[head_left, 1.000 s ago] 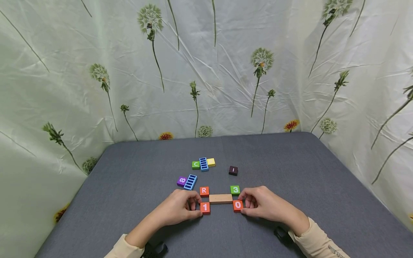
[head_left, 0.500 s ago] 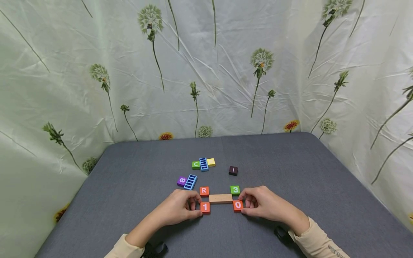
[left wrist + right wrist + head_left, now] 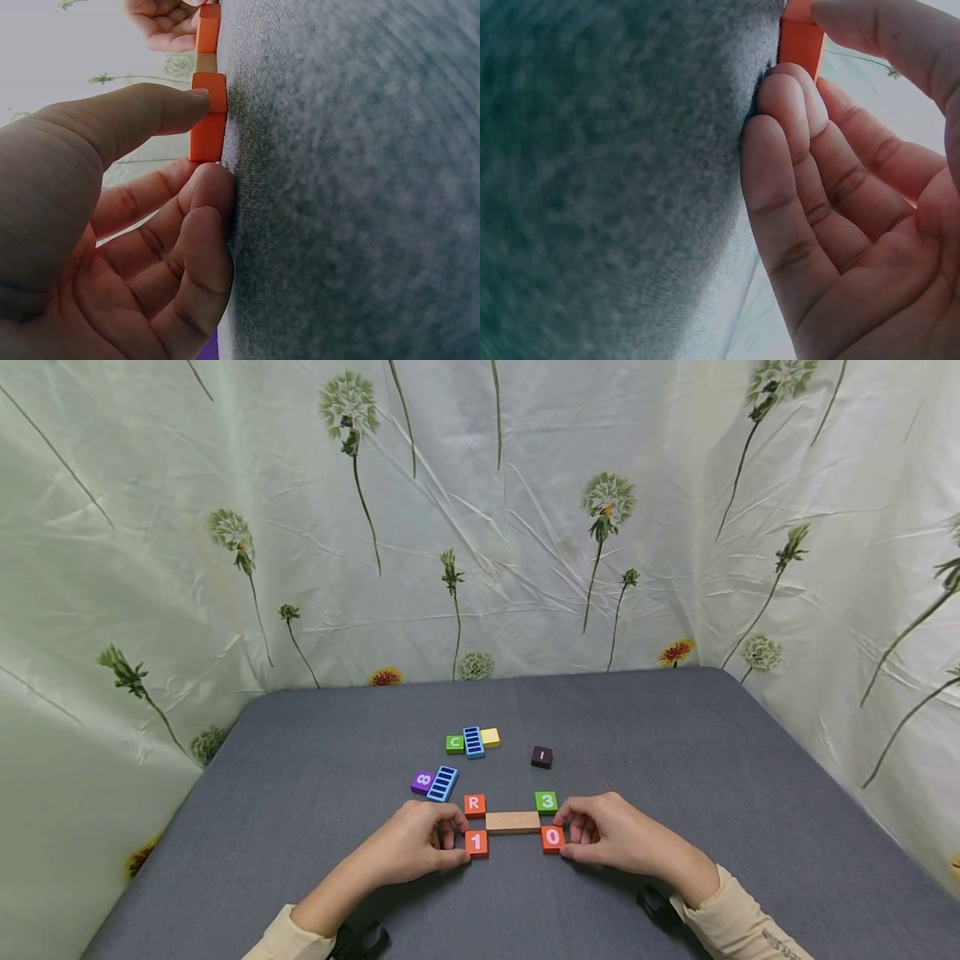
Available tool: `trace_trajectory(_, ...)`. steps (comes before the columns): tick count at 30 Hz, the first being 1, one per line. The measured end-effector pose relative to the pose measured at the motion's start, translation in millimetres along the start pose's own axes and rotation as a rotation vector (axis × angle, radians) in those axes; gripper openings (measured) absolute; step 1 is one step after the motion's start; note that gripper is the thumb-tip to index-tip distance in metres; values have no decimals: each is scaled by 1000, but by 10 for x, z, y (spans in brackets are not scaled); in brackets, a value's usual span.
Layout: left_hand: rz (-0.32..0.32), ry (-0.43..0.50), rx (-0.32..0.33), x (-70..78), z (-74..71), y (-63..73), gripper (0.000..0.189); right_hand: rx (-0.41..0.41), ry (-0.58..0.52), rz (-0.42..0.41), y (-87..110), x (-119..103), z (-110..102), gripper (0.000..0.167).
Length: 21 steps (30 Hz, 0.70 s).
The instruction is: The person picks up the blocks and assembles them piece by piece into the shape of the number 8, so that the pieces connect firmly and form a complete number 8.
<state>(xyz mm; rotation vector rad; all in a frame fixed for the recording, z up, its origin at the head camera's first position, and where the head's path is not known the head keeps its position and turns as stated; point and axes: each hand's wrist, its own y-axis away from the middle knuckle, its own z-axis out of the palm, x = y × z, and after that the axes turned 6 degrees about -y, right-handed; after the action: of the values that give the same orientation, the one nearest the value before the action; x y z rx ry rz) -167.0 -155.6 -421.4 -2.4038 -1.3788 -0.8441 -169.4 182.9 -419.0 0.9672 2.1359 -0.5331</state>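
Observation:
My left hand pinches an orange-red block marked 1 between thumb and forefinger, thumb at its near side. On the other side my right hand pinches an orange-red block marked 0 the same way. A plain wooden block lies lengthwise between the two, just beyond them. Past its left end sits an orange-red block marked R, and past its right end a green block marked 3. In the left wrist view the thumb presses the near face of the orange-red block.
Farther back lie a purple block marked 8 with a blue striped block, and a green C block, a second blue striped block and a yellow block in a row. A dark block lies apart. A flowered curtain hangs behind.

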Motion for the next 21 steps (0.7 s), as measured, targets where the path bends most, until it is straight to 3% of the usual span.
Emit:
trace_trajectory(13,5,19,-10,7,-60,31,29,-14,-11,6,4,-12,-13,22)
trace_trajectory(21,29,-23,83,-4,-251,55,27,-9,-11,3,2,-8,-19,23)
